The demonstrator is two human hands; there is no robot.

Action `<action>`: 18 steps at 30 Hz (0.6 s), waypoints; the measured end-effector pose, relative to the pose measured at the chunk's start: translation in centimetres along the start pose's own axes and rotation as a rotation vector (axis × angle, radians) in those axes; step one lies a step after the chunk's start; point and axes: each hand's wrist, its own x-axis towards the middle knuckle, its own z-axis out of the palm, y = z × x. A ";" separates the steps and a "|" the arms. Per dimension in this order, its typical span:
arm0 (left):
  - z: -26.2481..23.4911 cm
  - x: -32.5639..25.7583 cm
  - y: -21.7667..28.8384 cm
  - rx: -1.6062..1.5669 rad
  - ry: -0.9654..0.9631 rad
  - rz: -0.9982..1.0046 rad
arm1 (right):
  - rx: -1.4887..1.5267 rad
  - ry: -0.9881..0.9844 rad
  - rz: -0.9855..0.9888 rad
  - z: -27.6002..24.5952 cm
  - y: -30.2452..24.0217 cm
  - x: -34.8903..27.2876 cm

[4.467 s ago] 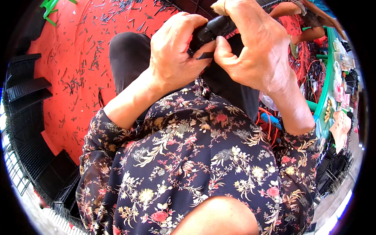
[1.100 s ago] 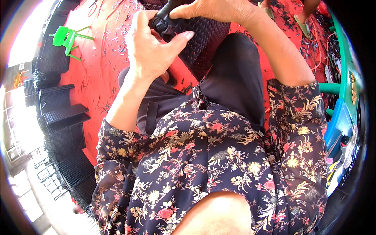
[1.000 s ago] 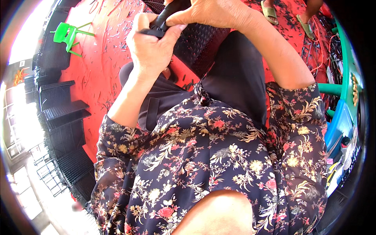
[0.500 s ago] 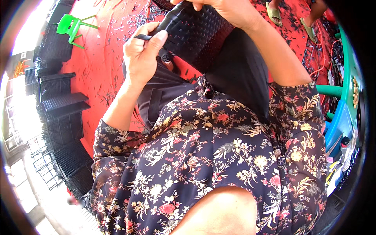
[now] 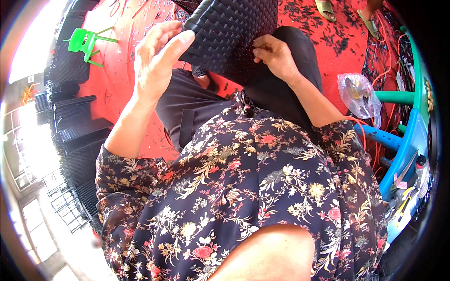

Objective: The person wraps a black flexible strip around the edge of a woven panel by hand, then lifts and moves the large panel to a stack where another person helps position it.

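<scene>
A black woven panel (image 5: 225, 37) of flat, glossy strips stands tilted over my lap, its top running out of the picture. My left hand (image 5: 154, 63) is at its left corner, thumb against the edge and fingers beside it, in what looks like a light grip. Lower down on the right, my right hand (image 5: 277, 57) has its fingers curled together close to the woven face. Whatever is between those fingertips is too small to make out.
Black strip scraps (image 5: 323, 28) litter the red floor covering (image 5: 115, 89). A green chair (image 5: 83, 43) stands far left, beside stacked black woven pieces (image 5: 77, 136). At right are a clear plastic bag (image 5: 360, 96), a blue stool (image 5: 407, 145) bearing tools, and another person's sandalled foot (image 5: 326, 10).
My right hand has come down from the panel's top edge to its right side. The left hand has loosened its pinch, and the dark strip in it is gone. The panel shows more face-on.
</scene>
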 end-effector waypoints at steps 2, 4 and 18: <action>-0.1 0.2 0.1 0.144 -0.064 -0.019 | -0.114 -0.067 -0.014 0.4 0.4 -0.1; -1.2 0.8 -0.9 0.189 -0.187 -0.024 | -0.214 -0.122 -0.034 1.0 0.1 -0.4; -4.2 0.0 -6.4 -0.635 -0.356 -0.141 | -0.396 -0.172 -0.040 0.8 -1.0 -0.8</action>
